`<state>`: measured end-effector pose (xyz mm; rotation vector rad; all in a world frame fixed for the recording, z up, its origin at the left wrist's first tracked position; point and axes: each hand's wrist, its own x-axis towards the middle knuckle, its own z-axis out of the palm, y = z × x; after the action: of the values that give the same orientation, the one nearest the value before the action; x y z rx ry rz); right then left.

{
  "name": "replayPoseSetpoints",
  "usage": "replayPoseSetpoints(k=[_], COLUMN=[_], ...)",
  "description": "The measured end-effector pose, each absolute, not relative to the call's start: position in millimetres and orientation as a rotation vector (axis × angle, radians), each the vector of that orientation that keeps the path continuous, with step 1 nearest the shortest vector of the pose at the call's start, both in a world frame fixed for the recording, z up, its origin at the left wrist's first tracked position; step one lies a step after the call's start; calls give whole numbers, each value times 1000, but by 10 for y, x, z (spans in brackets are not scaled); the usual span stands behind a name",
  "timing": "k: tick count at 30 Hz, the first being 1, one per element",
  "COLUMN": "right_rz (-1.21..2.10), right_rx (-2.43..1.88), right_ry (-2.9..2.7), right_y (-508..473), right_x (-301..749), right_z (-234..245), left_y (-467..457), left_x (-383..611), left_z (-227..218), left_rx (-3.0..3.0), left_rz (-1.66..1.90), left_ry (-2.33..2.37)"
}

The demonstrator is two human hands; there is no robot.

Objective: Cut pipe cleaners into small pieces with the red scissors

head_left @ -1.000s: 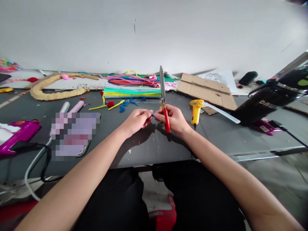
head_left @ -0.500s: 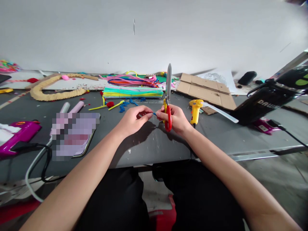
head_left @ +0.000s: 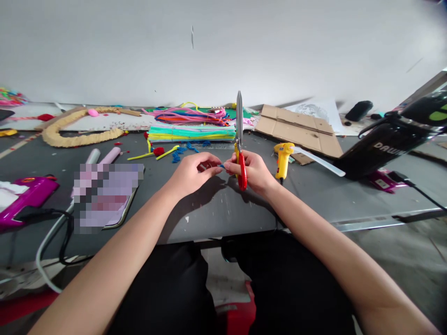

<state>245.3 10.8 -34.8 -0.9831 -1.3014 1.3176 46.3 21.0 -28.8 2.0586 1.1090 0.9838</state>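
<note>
Between my fingertips is a short blue piece of pipe cleaner (head_left: 222, 166), mostly hidden by the fingers. My left hand (head_left: 193, 172) pinches one end with thumb and forefinger. From the other side my right hand (head_left: 254, 170) pinches it too, while also holding red-and-yellow-handled scissors (head_left: 239, 116) in its palm, blades pointing up. Just beyond my hands lie several curled blue pipe cleaner pieces (head_left: 179, 153). Behind them is a bundle of turquoise and yellow pipe cleaners (head_left: 192, 134), with pink ones (head_left: 185, 114) farther back.
To the right stand a yellow glue gun (head_left: 284, 160), flattened cardboard (head_left: 298, 130) and a black bottle (head_left: 377, 144). On the left are a phone (head_left: 108, 200), a purple box with tissue (head_left: 31, 197), cables and a curved beige wrapped form (head_left: 70, 138).
The scissors lean slightly more to the left with a small turn of my right hand. My fingers stay together on the blue piece. The whole view has shifted slightly.
</note>
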Motion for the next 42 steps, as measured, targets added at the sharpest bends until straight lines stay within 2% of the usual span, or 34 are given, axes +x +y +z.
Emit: replayPoseSetpoints(k=[28,31,39,42], right_rz=[1256,1109,382,247], right_rx=[-1014,-1098,-1504,-1562], right_ry=[-1388,-1445,-1869,-2003], right_y=[94,108,93,65], right_x=[2434,2482,2707,2719], right_z=[-345,-360,-413,-424], left_y=[226,276,458,477], left_x=[482,417,99,45], left_z=[-273,-255,-327,-338], left_rx=[1936,1818,1468,1436], left_rz=[942,1024,1278,1281], left_ry=[1136,1181,1241,1286])
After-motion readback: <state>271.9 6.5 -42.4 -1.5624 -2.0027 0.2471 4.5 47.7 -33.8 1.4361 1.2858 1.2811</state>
